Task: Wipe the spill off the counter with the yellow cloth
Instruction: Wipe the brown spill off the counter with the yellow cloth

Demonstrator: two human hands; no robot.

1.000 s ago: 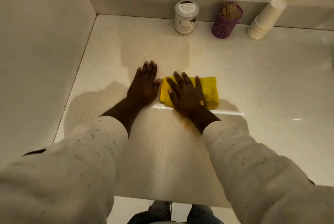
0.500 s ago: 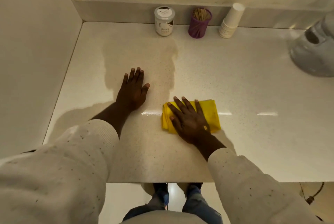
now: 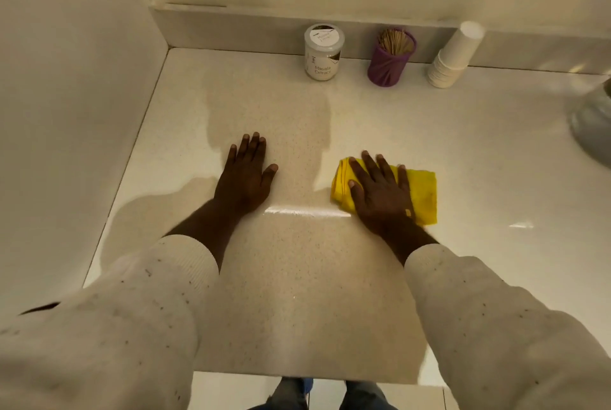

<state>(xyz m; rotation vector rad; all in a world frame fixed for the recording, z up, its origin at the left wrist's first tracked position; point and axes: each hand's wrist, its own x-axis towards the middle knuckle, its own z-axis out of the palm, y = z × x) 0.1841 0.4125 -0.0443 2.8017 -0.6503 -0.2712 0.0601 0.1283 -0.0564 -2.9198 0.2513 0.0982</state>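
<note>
Right hand (image 3: 380, 193) lies flat, fingers spread, palm pressing down on the yellow cloth (image 3: 420, 191), gripping nothing, just pinning it to the counter (image 3: 496, 161). The folded cloth sits mid-counter, well clear of the front edge and well apart from the back wall. Left hand (image 3: 246, 178) rests open and flat on the bare surface beside it, a gap between the two. Plenty of open counter to the right and toward the near edge; the left side ends at a wall. Along the back edge stand a white Masala Extract jar (image 3: 323, 52), a ribbed purple holder of toothpicks (image 3: 390, 57) and a leaning stack of paper cups (image 3: 453, 55). The top is pale, speckled, glossy stone with light glinting across it. Cream knit sleeves (image 3: 496, 310) cover both forearms.
</note>
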